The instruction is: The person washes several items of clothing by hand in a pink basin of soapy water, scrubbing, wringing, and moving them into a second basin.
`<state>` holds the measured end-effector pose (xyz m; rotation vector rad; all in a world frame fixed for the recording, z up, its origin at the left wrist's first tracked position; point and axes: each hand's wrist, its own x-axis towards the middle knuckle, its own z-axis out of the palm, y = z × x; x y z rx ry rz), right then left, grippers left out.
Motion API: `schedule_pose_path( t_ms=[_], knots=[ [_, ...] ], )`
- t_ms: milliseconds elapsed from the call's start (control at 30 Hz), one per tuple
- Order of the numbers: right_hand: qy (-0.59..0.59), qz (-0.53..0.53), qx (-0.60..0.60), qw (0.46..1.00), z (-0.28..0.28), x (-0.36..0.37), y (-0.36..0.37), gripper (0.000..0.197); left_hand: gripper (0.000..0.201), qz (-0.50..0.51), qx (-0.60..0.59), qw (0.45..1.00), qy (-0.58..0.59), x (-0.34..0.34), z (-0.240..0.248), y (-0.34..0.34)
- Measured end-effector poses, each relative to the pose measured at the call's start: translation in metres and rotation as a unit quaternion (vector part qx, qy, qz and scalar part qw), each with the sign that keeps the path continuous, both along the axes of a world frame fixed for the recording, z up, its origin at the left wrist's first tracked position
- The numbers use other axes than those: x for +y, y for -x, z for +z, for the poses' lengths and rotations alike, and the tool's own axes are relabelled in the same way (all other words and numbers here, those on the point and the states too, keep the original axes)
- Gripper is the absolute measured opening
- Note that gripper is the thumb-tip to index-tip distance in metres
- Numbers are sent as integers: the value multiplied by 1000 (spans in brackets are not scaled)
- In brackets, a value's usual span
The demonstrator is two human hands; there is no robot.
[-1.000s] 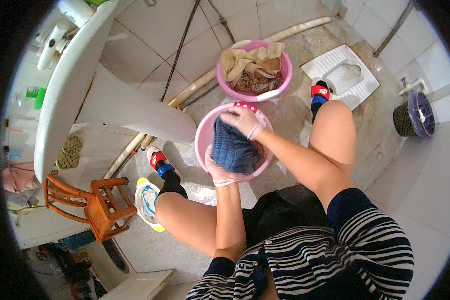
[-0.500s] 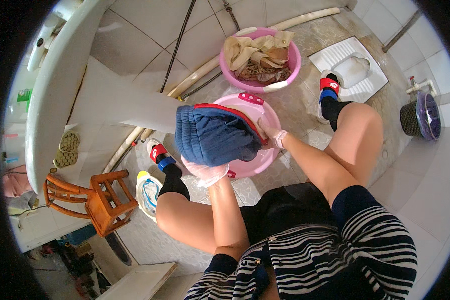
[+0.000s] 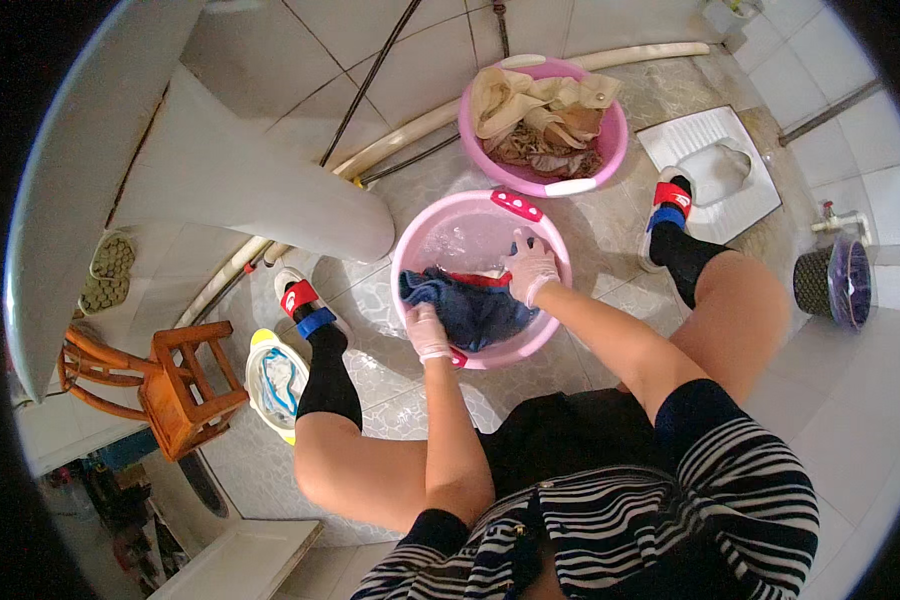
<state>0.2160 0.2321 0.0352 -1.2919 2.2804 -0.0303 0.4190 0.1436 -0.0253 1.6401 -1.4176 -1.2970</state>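
A dark blue garment with red trim (image 3: 475, 312) lies wet in a pink basin (image 3: 407, 235) that has water in it. It looks like trousers or shorts with a gathered waistband. At the basin's near left, my left hand (image 3: 427, 330), in a thin clear glove, is closed on the waistband side of the cloth. On the right, my gloved right hand (image 3: 532, 268) grips the garment's edge near the red trim, its fingertips partly hidden by the cloth.
Another pink basin (image 3: 470, 150) with beige and brown clothes (image 3: 545, 115) stands behind. A squat toilet (image 3: 715, 170) is at the right back, with a bin (image 3: 832, 287) nearer. To the left are a wooden chair (image 3: 185, 385), a small white basin (image 3: 260, 350) and a white pedestal (image 3: 260, 180).
Both hands have lowered the blue garment from above the basin into the water. The cloth now lies spread and wet inside it. The whole view has shifted a little.
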Motion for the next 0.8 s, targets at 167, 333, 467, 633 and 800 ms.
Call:
schedule_pose_path(
  t_ms=[167,333,467,633,800],
  knots=[
    [-38,113,5,993,-28,8,1,57,42,-307,-44,925,220,20,66,50],
    [69,-104,-227,966,-35,-43,10,25,96,-198,36,882,-427,3,19,67],
    [323,-67,-290,899,21,-19,-35,8,85,-80,-260,885,-377,41,43,121],
    [405,44,-247,879,62,3,-80,12,29,75,-891,407,187,76,20,107],
    [452,72,-145,877,41,-14,-71,19,26,37,-806,-547,223,48,-22,49]
  ],
)
